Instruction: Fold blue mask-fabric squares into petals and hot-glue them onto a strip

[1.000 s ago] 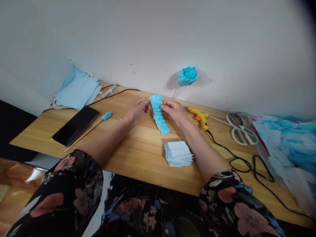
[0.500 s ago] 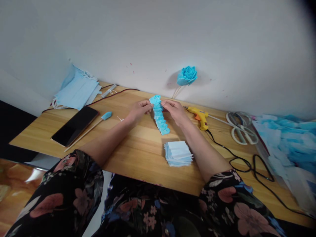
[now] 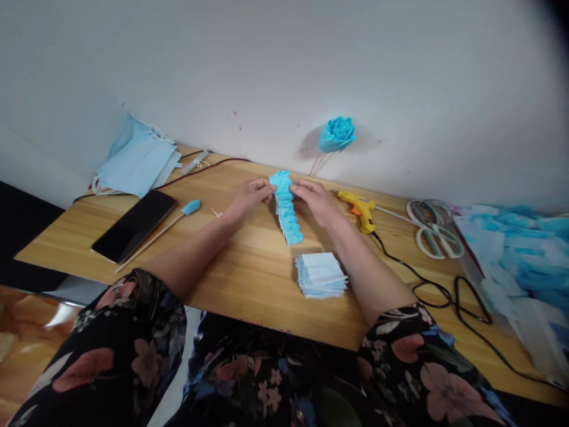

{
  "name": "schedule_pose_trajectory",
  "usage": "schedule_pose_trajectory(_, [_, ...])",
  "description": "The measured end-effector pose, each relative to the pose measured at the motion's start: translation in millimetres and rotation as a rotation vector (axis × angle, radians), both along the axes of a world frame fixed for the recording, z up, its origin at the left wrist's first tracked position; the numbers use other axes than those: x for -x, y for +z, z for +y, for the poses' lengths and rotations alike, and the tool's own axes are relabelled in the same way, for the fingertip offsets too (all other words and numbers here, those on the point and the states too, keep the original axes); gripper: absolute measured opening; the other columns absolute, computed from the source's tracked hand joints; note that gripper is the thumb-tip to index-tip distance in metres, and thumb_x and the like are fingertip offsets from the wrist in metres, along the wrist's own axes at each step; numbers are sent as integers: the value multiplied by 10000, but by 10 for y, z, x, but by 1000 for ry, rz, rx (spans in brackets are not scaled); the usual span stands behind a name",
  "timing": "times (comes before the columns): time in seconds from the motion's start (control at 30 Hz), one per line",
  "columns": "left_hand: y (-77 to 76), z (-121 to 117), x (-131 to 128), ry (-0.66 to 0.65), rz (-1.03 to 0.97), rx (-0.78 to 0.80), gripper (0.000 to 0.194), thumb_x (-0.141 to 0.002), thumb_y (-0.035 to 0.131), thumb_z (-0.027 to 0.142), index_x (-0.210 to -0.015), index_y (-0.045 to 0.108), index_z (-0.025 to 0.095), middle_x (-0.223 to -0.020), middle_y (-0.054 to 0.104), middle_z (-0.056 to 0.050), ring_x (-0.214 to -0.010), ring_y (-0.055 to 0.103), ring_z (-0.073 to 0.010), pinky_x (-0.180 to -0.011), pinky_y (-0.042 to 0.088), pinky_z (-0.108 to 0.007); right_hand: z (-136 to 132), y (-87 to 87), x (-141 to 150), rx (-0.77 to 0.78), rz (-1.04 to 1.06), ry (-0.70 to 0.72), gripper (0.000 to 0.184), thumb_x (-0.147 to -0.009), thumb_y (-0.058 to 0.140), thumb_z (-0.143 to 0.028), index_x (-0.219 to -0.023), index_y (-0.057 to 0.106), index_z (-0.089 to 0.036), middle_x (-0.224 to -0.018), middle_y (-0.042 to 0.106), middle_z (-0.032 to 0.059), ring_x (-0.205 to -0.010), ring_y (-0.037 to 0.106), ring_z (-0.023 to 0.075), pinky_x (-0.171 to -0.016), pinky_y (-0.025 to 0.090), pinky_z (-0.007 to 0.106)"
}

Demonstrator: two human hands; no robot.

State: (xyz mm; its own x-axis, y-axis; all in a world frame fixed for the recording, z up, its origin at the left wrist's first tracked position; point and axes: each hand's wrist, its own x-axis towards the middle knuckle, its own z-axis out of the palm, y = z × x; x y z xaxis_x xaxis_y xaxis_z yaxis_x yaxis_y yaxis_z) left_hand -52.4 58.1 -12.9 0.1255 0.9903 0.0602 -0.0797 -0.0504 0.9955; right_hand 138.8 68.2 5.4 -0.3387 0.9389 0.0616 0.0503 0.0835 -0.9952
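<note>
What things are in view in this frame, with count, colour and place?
pleated strip: one, blue, between the hands
square stack: one, pale blue-white, near table edge
flower: one, blue, against wall
glue gun: one, yellow, right of hands
black cord: one, from glue gun
scissors: one pair, white handles, right
bin: one, clear, holding uncounted blue pieces, far right
masks: several, light blue, far left
phone: one, black, left
tipped stick: one, blue tip, beside phone
table: one, wood-brown
left hand, right hand: at strip's sides
sleeves: two, black floral
</note>
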Motion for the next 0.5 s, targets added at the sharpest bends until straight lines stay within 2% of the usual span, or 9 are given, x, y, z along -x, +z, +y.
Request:
schedule_pose_trajectory(0.1, [-20,18,8,28,-44,-4,331,-784,729,362,-581,533,188,-577,526,23,-566,452,-90,-611,380,-249,4,-20,-24,6,33,47,306,-787,738,-509,-843,746,-208,-871,739,11,-908,646,188,-895,491,322])
schedule_pose_trajectory(0.2, [-35,28,4,28,-69,-12,337,-796,744,374,-592,551,187,-594,539,20,-563,460,-88,-603,382,-251,13,-76,-24,15,4,61,320,-759,779,-478,-934,754,-211,-886,732,-3,-835,624,166,-806,488,297])
schedule_pose_trajectory(0.33, [-43,30,-13,16,-68,-15,374,-857,705,435,-606,592,182,-616,567,-2,-563,478,-97,-589,381,-262,35,-133,-12,-19,-46,-23,280,-754,759,-465,-799,685,-199,-694,594,-49,-639,481,117,-624,386,259])
schedule_pose_trajectory(0.5, [-7,5,-12,-10,16,11,344,-847,709,404,-612,600,178,-622,576,4,-567,484,-96,-609,383,-259,44,-117,-10,-49,-52,-47,268,-750,747,-448,-773,656,-197,-675,548,-58,-639,448,111,-632,360,261])
